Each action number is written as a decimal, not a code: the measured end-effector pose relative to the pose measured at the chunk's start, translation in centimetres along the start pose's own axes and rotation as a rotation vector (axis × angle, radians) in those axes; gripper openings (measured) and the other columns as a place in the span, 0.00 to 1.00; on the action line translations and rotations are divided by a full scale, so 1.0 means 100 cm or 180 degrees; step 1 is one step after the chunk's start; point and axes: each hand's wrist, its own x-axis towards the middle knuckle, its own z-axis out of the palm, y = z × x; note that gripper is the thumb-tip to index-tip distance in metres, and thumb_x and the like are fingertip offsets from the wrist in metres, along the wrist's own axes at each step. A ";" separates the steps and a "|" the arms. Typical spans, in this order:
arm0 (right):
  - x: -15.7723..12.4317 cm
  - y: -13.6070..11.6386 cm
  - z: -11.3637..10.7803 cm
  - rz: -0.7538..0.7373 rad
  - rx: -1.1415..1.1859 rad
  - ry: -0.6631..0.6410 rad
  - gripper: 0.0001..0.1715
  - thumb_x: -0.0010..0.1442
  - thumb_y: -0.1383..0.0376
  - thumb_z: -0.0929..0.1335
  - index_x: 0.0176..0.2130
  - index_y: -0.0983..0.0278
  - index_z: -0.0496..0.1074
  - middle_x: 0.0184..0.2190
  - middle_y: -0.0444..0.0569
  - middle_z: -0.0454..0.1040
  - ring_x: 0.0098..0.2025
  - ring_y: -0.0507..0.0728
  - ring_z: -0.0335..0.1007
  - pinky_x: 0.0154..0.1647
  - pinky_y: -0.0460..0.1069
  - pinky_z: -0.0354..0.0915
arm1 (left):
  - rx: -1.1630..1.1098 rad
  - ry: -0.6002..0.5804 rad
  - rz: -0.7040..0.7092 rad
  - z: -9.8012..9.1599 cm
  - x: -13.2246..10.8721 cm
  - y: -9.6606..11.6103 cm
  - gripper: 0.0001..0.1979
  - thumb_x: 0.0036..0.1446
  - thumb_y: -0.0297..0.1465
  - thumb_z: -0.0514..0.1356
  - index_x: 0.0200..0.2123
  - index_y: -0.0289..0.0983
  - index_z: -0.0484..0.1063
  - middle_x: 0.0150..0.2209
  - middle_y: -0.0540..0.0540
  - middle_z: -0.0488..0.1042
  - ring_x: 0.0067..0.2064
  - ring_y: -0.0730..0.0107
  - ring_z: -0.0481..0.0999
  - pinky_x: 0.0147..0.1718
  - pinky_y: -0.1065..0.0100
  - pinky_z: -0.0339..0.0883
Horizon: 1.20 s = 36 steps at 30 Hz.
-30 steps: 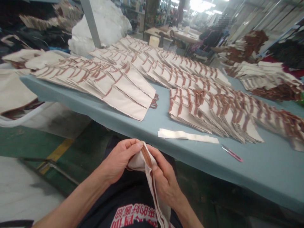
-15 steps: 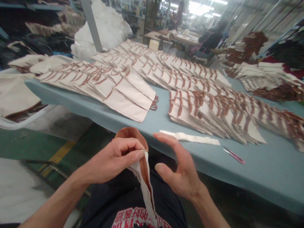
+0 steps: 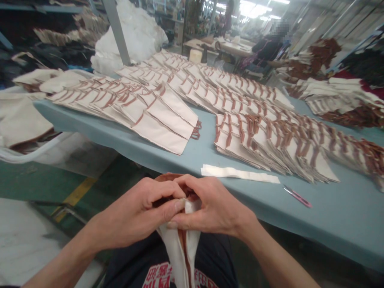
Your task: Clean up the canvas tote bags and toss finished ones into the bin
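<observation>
Both hands meet on a cream fabric piece with brown lining (image 3: 175, 256), held in front of my dark shirt. My left hand (image 3: 147, 210) pinches its upper edge between thumb and fingers. From the other side my right hand (image 3: 210, 204) closes on the same edge, its thumb touching near the left thumb. Below the hands the piece hangs down, a brown strip running along its middle. A curved brown part (image 3: 169, 176) shows just behind the fingers. What lies between the fingertips is partly hidden.
A table with a blue-green cover (image 3: 330, 216) carries many overlapping cream pieces with brown edging (image 3: 165, 128). A white strip (image 3: 240, 174) and pink-handled thread snips (image 3: 297, 196) lie near its front edge. At left stands a white bin (image 3: 39, 150). A person (image 3: 267, 48) sits further back.
My right hand, open and apart from the fabric before, has moved left and closed on its edge. The fabric's hanging part is spread wider. My left hand keeps its pinch.
</observation>
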 end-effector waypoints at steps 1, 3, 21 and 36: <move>-0.002 -0.001 -0.001 0.0159 -0.0124 -0.0003 0.20 0.52 0.55 0.81 0.36 0.63 0.75 0.25 0.37 0.72 0.24 0.47 0.61 0.28 0.44 0.55 | 0.0102 0.0013 -0.0010 0.000 0.000 -0.001 0.16 0.69 0.30 0.55 0.27 0.36 0.72 0.24 0.54 0.67 0.27 0.76 0.63 0.27 0.76 0.57; -0.006 -0.002 -0.001 0.0362 -0.0337 -0.0078 0.24 0.53 0.54 0.80 0.25 0.63 0.67 0.20 0.34 0.62 0.22 0.46 0.52 0.26 0.45 0.47 | 0.0219 0.0031 -0.0034 0.001 0.001 -0.002 0.17 0.70 0.32 0.56 0.26 0.37 0.72 0.25 0.53 0.70 0.28 0.74 0.66 0.29 0.75 0.59; -0.025 -0.001 -0.003 0.0463 0.0067 -0.0297 0.27 0.61 0.65 0.77 0.23 0.64 0.59 0.21 0.33 0.51 0.23 0.45 0.46 0.26 0.45 0.43 | 0.0322 0.0054 -0.0236 0.011 -0.002 -0.005 0.11 0.68 0.33 0.60 0.33 0.39 0.78 0.28 0.54 0.79 0.29 0.74 0.74 0.30 0.76 0.62; -0.029 0.016 0.003 0.0255 -0.0185 0.0426 0.15 0.60 0.59 0.77 0.30 0.62 0.71 0.27 0.40 0.72 0.30 0.51 0.65 0.33 0.46 0.56 | 0.0085 0.0059 -0.0818 0.010 -0.001 -0.015 0.16 0.67 0.40 0.58 0.30 0.38 0.76 0.27 0.51 0.74 0.27 0.71 0.68 0.24 0.75 0.60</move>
